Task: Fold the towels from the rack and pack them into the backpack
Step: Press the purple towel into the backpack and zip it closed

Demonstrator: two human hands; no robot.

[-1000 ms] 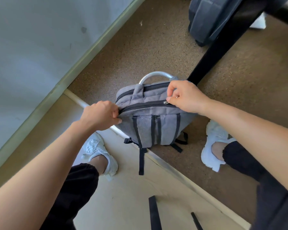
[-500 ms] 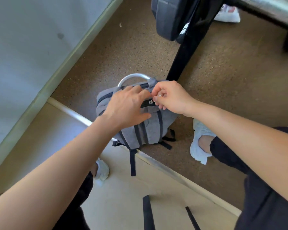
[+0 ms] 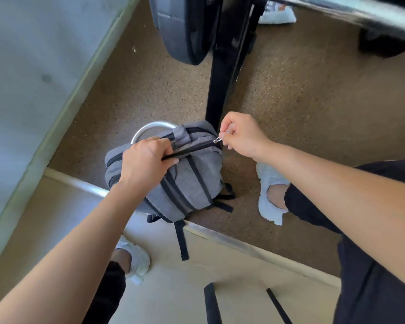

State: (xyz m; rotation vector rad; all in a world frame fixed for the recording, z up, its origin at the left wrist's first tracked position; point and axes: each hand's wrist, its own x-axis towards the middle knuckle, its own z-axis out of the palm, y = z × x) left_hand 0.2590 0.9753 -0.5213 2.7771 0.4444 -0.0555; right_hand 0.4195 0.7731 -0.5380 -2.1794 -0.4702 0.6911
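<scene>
Backpack (image 3: 185,183), grey, upright on speckled floor (image 3: 313,101) beside black post (image 3: 220,90). Left hand (image 3: 147,162) shifted from bag's corner to clamp fabric below zipper; right hand (image 3: 241,134) pinching zipper pull (image 3: 216,140), now drawn to far right end. Probably zipping; contents, towels unseen.

Gym, weight plate (image 3: 185,29), barbell (image 3: 351,8), rubber floor (image 3: 302,101)
</scene>
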